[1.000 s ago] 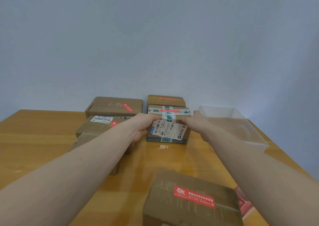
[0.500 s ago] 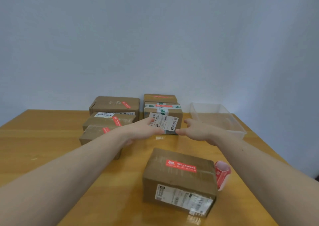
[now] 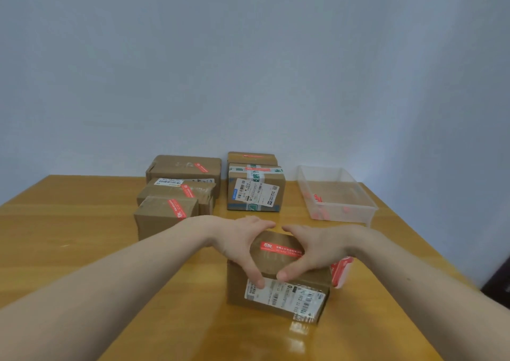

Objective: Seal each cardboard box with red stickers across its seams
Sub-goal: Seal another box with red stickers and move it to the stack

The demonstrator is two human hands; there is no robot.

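Note:
A cardboard box [image 3: 278, 265] sits near me on the wooden table [image 3: 82, 236], with a red sticker [image 3: 280, 249] across its top and a white shipping label on its front. My left hand [image 3: 240, 239] and my right hand [image 3: 317, 246] grip this box from both sides, fingers over its far top edge and thumbs on its front edge. A strip of red stickers [image 3: 340, 273] lies right of the box, partly hidden by my right wrist.
A labelled box with green tape [image 3: 255, 192] stands behind, another box [image 3: 252, 158] beyond it. Three stickered boxes [image 3: 165, 214] [image 3: 179, 192] [image 3: 185, 167] line up at the left. A clear plastic bin [image 3: 339, 213] sits at the right, by the table's edge.
Both hands let go of the green-taped box at the back and drew toward me. They now hold the near box.

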